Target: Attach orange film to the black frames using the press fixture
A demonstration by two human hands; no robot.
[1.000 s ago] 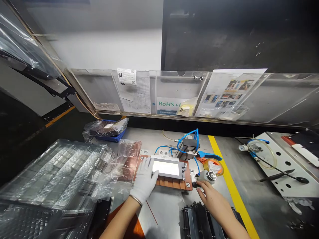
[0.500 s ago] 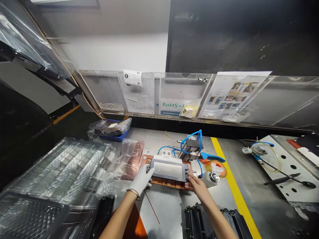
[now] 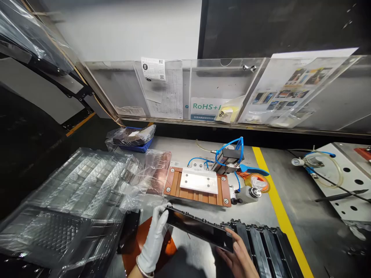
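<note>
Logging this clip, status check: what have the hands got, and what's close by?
Gloved left hand, bare right hand both on a black flat frame, gripping its ends. Stack of black frames at right. Copper plate beyond.

Clear plastic trays (image 3: 78, 185) are sitting on the left, beside a copper plate (image 3: 197, 200) carrying a white block (image 3: 199, 181), while blue air hoses (image 3: 228, 148) are looping above it and a yellow stripe (image 3: 279, 216) is running past a roll of tape (image 3: 259, 182).
</note>
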